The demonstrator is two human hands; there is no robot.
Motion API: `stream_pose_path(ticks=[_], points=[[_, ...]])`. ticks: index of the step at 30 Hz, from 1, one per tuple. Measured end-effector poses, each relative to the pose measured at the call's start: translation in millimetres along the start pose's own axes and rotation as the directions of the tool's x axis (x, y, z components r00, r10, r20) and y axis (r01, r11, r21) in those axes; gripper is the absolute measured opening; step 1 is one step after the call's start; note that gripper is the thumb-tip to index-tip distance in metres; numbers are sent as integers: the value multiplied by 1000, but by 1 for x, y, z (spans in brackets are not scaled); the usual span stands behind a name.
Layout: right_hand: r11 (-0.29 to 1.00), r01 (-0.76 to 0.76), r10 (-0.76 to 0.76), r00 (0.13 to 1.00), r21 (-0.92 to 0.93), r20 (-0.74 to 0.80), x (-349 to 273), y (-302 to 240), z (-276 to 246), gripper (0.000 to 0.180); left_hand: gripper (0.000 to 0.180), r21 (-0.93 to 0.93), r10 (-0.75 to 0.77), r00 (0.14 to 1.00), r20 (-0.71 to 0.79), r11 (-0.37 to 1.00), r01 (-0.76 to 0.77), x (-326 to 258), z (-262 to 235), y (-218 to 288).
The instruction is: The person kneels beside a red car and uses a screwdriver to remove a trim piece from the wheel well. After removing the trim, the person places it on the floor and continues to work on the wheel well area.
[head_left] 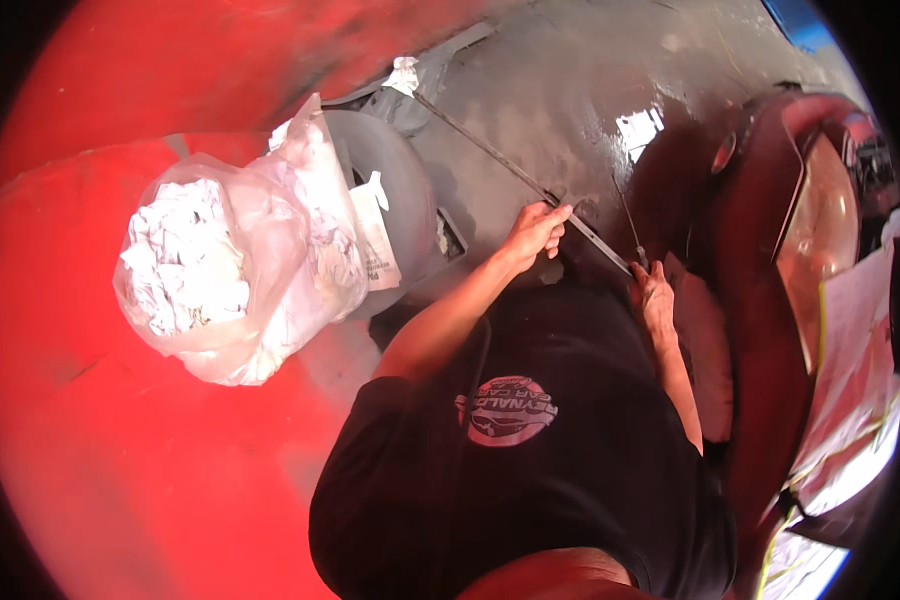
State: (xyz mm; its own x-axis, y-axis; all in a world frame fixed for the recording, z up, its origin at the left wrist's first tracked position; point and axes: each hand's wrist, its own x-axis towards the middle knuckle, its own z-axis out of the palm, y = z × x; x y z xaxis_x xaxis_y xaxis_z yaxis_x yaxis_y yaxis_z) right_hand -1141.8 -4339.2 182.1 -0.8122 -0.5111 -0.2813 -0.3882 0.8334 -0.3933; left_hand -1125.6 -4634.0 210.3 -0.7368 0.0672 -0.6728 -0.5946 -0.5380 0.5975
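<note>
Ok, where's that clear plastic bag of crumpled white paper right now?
Clear plastic bag sits left in the head view, on the red floor, against the grey bin.

Long, thin dark metal strip, flat and narrow, lying slantwise over the grey wet floor, far end up near a white rag, near end at the hands. Pinched midway and at the lower end. Beside it a slim rod (tool kind unclear), upright, slightly tilted.
</note>
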Motion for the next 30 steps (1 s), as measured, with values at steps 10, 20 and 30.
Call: stream_pose_path(ticks=[10,20,30], points=[[994,87,-92,994,71,64,163,9,-56,37,29,-208,-18,999,-48,978,7,80,-34,98],[816,-423,299,892,395,338,291,-106,-62,35,29,-263,-120,993,3,958,117,166,-163,201],[985,125,-103,979,-118,178,393,-166,-89,37,28,-441,-236,971,31,869,225,193,-229,273]])
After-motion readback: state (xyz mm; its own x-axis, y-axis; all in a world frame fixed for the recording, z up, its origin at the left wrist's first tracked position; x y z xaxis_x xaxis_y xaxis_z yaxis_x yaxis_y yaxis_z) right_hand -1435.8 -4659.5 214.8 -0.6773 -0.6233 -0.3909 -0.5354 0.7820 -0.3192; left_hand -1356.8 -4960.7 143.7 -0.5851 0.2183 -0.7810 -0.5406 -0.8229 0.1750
